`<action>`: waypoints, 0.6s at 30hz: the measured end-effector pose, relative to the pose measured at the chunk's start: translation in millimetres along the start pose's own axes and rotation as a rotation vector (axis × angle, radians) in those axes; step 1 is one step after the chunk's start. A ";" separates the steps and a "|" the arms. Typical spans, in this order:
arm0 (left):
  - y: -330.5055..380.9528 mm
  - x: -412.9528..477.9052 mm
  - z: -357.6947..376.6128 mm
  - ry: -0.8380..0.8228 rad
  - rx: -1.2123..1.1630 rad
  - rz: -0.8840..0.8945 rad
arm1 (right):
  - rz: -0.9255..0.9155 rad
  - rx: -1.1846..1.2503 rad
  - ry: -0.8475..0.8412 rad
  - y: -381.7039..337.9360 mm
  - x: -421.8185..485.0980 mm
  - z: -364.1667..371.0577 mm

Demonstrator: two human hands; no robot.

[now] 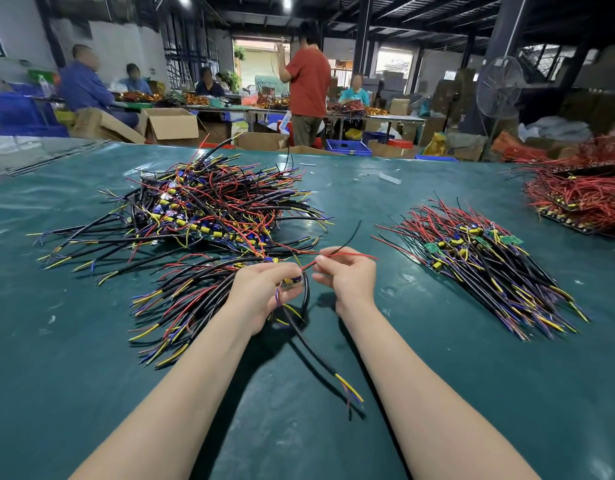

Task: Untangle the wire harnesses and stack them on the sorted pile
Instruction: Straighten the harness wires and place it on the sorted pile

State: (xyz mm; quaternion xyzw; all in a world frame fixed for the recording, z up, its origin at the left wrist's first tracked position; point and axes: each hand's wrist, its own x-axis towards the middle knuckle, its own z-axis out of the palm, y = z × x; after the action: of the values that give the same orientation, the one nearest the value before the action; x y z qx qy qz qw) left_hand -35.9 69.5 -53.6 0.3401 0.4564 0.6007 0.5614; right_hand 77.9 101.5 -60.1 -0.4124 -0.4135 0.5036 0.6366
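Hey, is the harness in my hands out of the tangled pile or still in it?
Out, it seems: left hand grips its board, right hand pinches its red wire, black cable trails clear.

L hand [264,289] + R hand [347,275] — on one harness [318,353]

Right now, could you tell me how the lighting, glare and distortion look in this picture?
Head view: ceiling lamps put pale glare on the green table at far left; the left hand and right hand cast dark shadows beneath; wide-angle distortion bows the far edge.
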 end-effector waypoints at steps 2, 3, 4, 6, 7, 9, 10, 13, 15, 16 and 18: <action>-3.4 -0.5 4.2 -0.026 -0.045 -0.020 | -0.020 0.019 0.054 -1.5 4.8 -10.0; -5.0 -0.3 4.9 -0.030 -0.066 -0.033 | -0.027 0.035 0.090 -1.3 6.4 -13.8; -6.0 -0.1 4.9 -0.034 -0.083 -0.044 | -0.032 0.056 0.131 -1.1 8.5 -16.9; -6.3 0.7 5.1 -0.052 -0.091 -0.052 | -0.040 0.122 0.210 -2.4 12.8 -21.2; -6.3 0.6 5.6 -0.067 -0.082 -0.048 | -0.043 0.159 0.238 -3.4 14.9 -23.1; -6.4 -0.4 6.1 -0.088 -0.057 -0.032 | -0.047 0.221 0.274 -3.7 17.6 -26.2; -6.6 -1.4 5.4 -0.092 -0.041 -0.025 | -0.047 0.236 0.286 -2.6 18.0 -27.1; -8.0 -4.7 -0.3 -0.098 -0.013 -0.011 | -0.046 0.224 0.300 -0.2 16.7 -28.0; -9.0 -6.8 -3.1 -0.086 -0.023 -0.009 | -0.046 0.237 0.333 -2.3 16.7 -31.9; -9.2 -7.7 -2.8 -0.083 -0.028 -0.011 | -0.051 0.251 0.365 -3.0 17.9 -35.9; -8.9 -8.7 -1.2 -0.061 -0.055 -0.020 | -0.057 0.298 0.388 -4.6 17.9 -40.2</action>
State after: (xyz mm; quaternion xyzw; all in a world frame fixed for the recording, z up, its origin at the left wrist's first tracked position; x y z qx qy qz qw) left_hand -32.6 60.3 -61.4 0.3381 0.4258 0.5966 0.5903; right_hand 119.8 114.0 -66.5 -0.3911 -0.2160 0.4523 0.7719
